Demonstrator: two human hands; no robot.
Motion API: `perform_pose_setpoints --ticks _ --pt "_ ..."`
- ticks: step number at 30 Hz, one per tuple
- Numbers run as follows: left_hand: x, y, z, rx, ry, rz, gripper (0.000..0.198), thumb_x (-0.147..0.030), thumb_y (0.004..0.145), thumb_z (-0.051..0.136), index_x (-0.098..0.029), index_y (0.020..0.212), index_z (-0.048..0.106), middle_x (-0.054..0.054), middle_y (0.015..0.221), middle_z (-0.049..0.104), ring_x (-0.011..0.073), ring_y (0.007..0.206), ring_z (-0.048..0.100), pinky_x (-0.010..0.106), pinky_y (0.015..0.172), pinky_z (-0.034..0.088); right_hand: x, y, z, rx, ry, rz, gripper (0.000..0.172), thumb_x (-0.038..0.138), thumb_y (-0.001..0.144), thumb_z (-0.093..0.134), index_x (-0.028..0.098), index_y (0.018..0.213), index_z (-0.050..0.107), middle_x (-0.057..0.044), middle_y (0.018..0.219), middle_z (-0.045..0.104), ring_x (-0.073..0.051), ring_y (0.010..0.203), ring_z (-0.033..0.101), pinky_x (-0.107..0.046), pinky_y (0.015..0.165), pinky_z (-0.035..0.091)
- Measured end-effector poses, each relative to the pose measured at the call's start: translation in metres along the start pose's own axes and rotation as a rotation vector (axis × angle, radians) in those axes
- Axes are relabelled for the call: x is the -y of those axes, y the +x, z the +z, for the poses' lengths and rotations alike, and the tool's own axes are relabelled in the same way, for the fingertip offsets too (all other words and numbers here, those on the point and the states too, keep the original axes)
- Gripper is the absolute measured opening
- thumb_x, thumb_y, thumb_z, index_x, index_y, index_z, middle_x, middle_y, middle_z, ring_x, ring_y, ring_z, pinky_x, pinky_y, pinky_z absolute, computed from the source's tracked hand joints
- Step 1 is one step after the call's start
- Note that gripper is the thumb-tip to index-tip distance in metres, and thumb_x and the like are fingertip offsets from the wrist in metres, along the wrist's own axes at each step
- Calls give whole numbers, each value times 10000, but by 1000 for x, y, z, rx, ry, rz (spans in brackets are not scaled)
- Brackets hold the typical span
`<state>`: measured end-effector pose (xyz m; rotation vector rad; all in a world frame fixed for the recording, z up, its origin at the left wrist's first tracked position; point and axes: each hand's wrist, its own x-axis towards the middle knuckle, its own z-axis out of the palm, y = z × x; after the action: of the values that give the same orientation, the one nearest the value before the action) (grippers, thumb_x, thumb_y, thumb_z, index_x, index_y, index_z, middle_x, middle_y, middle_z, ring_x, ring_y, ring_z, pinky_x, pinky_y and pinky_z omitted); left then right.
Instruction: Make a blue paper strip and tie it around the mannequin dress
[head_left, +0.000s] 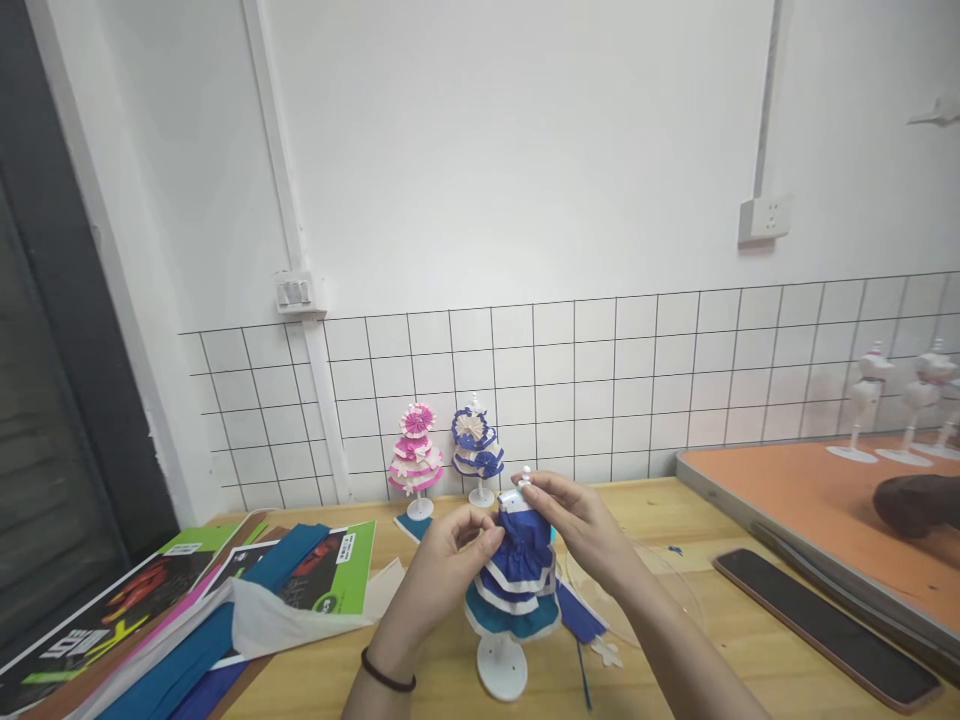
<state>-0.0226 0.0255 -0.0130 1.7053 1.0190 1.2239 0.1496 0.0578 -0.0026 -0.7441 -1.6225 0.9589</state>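
Note:
A miniature dress form (502, 668) stands upright on its white round base, wearing a tiered crepe-paper dress (525, 540) in dark blue, white and teal. My left hand (454, 565) is closed in a pinch at the left edge of the dress's waist. At the top, my right hand (577, 515) grips the dress form near its neck and shoulder, thumb in front. Right of the base lie a blue paper strip (581, 615) and a white flower-shaped cutout (606, 653).
Two dressed forms, one pink (416, 450) and one blue-and-cream (476, 440), stand by the wall. Paper packs (330, 570) and folded teal crepe paper (187, 650) lie at left. A phone (817, 625) lies at right beside an orange board (795, 490) with bare dress forms (862, 400).

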Motion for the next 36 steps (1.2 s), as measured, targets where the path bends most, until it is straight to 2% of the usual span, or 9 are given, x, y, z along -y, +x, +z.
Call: perform_pose_setpoints --ticks 4,8,12,16,19,23,27,36 --pt "-2 1 10 -134 267 63 43 -208 700 615 -196 733 590 43 938 649 210 929 571 309 822 418 -7 4 -2 -132 122 119 363 511 719 620 168 829 667 5 627 587 -135 576 506 -224 507 373" --pt "-9 0 19 -194 353 91 58 -230 734 576 -202 749 624 34 853 677 209 832 603 316 775 444 -18 8 -8 -231 198 161 348 505 682 659 164 751 663 36 530 518 -91 468 399 -212 440 283" --pt "-16 -4 21 -179 285 78 194 -308 809 503 -186 749 641 27 769 681 186 727 611 280 684 461 -19 8 -9 -136 337 213 336 486 647 696 157 703 670 13 584 584 -104 515 458 -216 490 333" --pt "-22 -7 21 -177 341 78 145 -271 776 553 -202 722 668 27 783 697 204 759 618 288 699 463 -14 6 -6 -30 422 292 338 474 621 719 151 715 689 -15 632 627 -128 565 513 -232 549 384" --pt "-23 -8 20 -170 491 150 125 -213 768 563 -210 745 686 40 803 704 214 776 616 309 709 457 -12 6 -4 -27 440 315 348 452 580 752 145 736 703 -25 625 640 -129 560 523 -227 536 385" --pt "-19 -8 17 -95 789 365 182 -124 803 504 -198 807 671 44 776 692 195 748 597 311 693 433 -10 6 -2 -39 415 315 369 459 548 766 147 736 711 -29 617 644 -140 566 533 -236 539 391" --pt "-12 -6 15 -98 1020 501 166 -130 828 479 -185 792 631 48 742 656 195 738 561 323 683 400 -11 6 -1 -59 395 292 362 468 550 760 144 702 703 -16 594 629 -130 547 515 -234 532 376" --pt "-11 -5 19 -105 1060 540 186 -100 814 453 -177 764 614 43 703 632 200 733 546 326 664 390 -10 5 1 -118 337 258 348 481 552 751 149 620 670 9 543 588 -103 478 456 -222 471 326"
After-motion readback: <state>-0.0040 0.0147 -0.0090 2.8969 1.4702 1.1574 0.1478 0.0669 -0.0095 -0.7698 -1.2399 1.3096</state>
